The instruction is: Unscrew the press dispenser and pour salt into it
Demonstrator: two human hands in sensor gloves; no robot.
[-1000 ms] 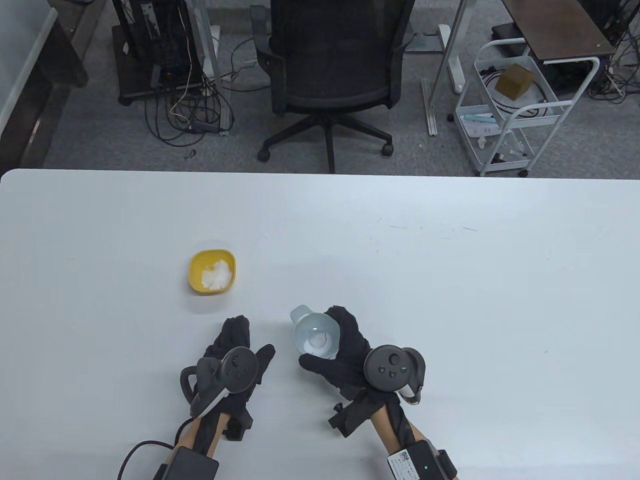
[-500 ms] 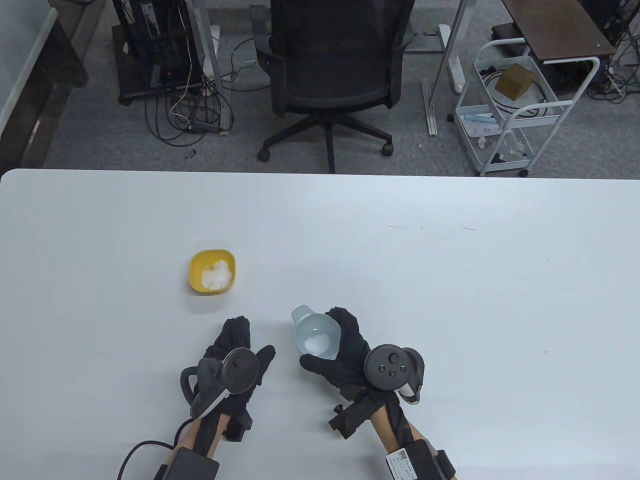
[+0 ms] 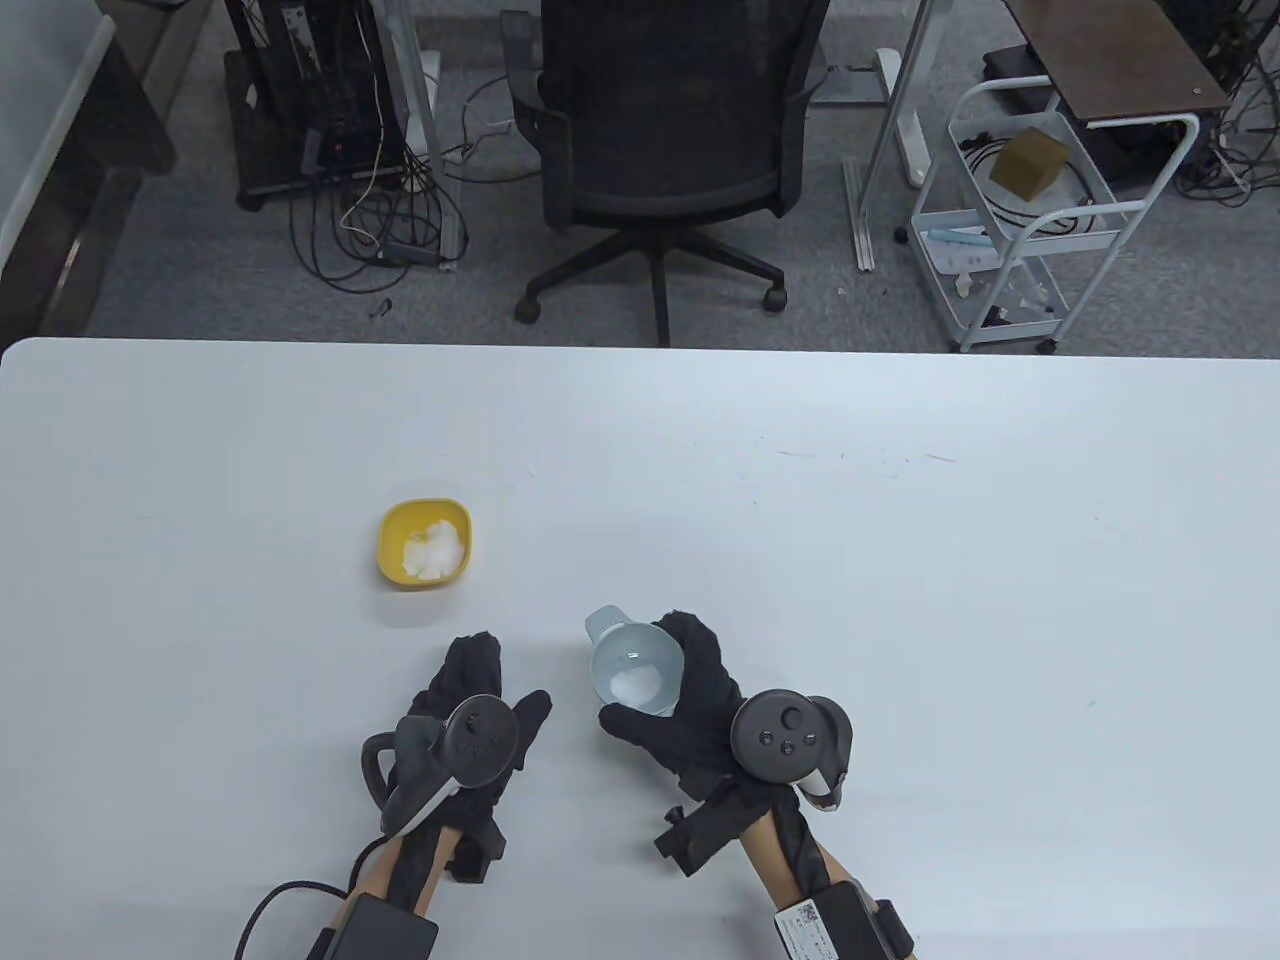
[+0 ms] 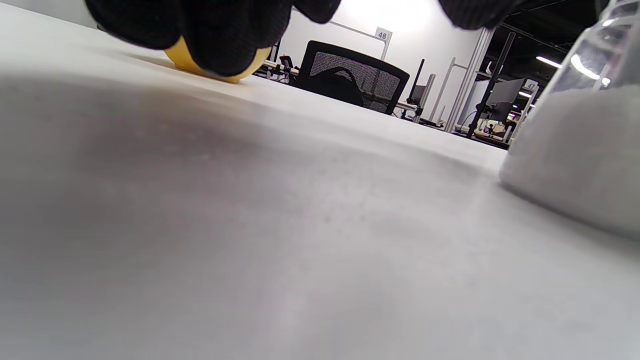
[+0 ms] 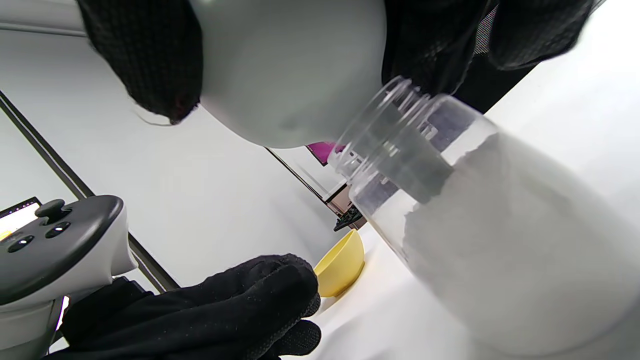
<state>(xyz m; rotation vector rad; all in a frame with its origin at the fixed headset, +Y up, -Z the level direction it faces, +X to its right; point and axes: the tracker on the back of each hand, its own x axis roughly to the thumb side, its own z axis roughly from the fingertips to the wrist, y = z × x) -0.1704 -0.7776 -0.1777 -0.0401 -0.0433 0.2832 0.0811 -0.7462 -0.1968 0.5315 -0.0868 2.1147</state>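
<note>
Right hand (image 3: 700, 700) grips pale funnel cup (image 3: 634, 672) over jar mouth (image 5: 380, 125); left hand (image 3: 470, 715) rests relaxed on bench (image 3: 900, 560), left of it.

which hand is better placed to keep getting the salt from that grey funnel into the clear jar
The right hand. It already grips the grey funnel, which sits just above the clear jar's open neck. The left hand rests on the table, holding nothing.
</note>
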